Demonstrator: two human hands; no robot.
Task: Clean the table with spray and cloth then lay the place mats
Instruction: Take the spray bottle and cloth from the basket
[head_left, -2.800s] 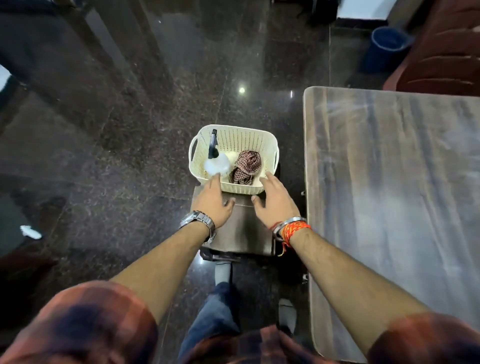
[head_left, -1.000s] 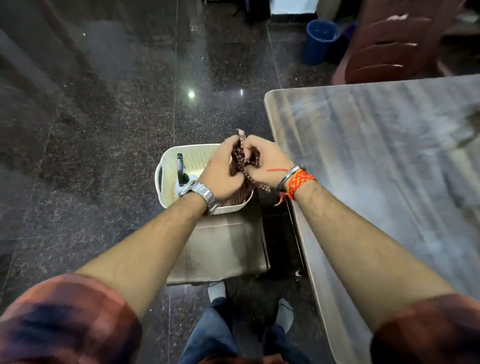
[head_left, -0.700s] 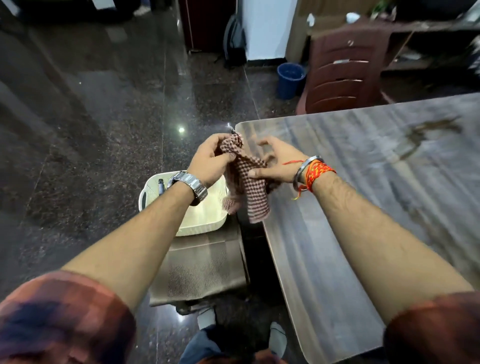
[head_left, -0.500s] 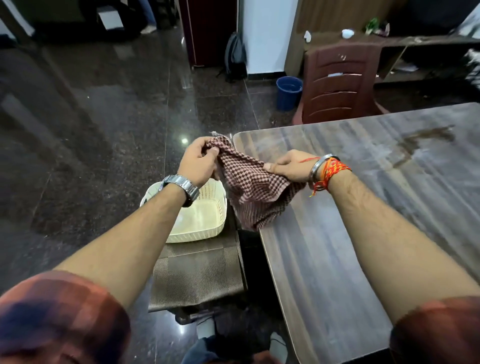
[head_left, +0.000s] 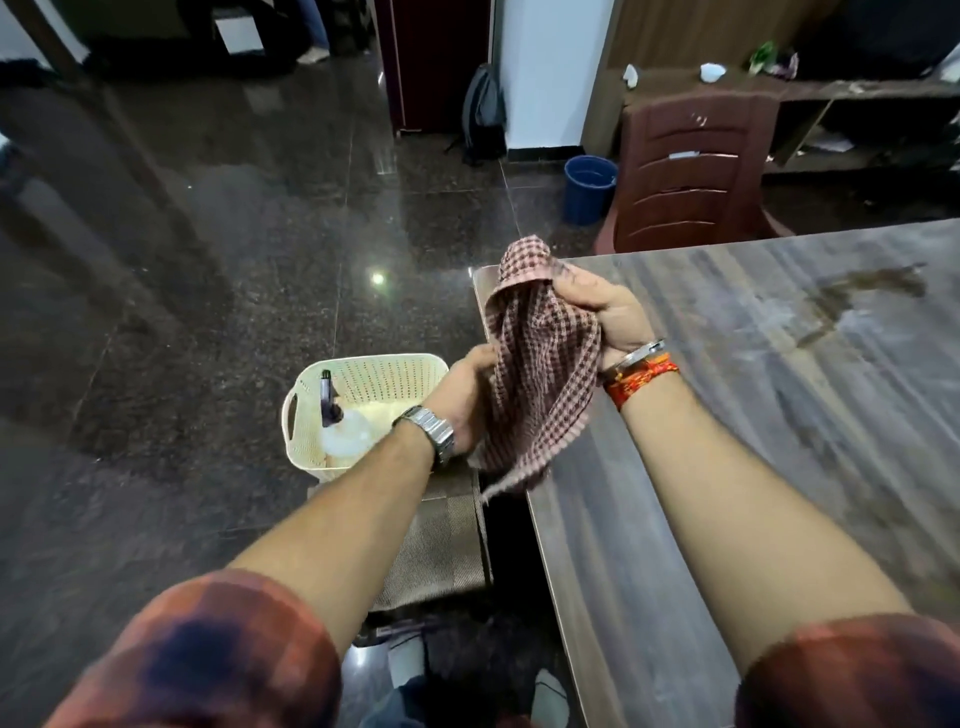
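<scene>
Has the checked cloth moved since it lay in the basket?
Yes. The checked cloth has left the basket; it now hangs right of it at the table corner, held by the left hand and right hand.

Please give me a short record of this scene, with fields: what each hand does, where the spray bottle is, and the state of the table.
right hand: grips the checked cloth near its top
left hand: holds the cloth's lower side; fingers mostly hidden
spray bottle: in the cream basket, untouched
basket: stands on a padded seat beside the table
table: dark stain toward the far side, not yet wiped
place mats: none in view
</scene>
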